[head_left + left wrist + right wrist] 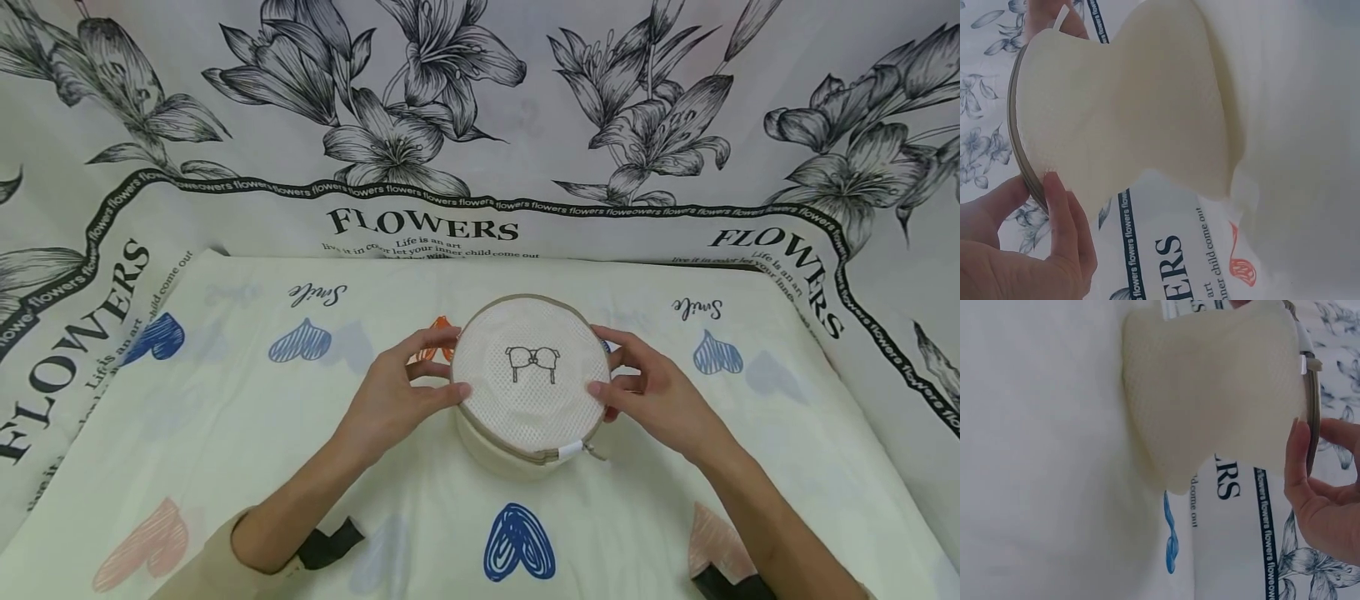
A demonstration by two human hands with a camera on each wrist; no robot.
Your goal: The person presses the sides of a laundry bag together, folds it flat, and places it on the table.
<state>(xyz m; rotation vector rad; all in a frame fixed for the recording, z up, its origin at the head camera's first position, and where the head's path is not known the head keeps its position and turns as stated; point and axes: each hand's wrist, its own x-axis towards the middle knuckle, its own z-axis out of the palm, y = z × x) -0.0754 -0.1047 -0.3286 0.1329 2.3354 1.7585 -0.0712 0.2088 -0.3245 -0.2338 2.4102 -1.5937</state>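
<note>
A round, cream mesh laundry bag (534,417) with a small bra drawing printed on its lid stands at the middle of the table, its lid tilted toward me. A zipper (517,454) runs round the rim, with a white tab and the pull at the lower right. My left hand (397,392) pinches the rim on the left, thumb on the lid; my right hand (656,392) pinches the opposite side likewise. Both wrist views show the soft mesh side wall (1129,94) pinched in at the waist, with the zippered rim (1313,412) between fingers and thumb.
A white cloth (225,433) with blue, pink and orange hearts covers the table. Behind it hangs a white cloth (525,150) with black flower prints and lettering. Black straps (330,543) show at both wrists.
</note>
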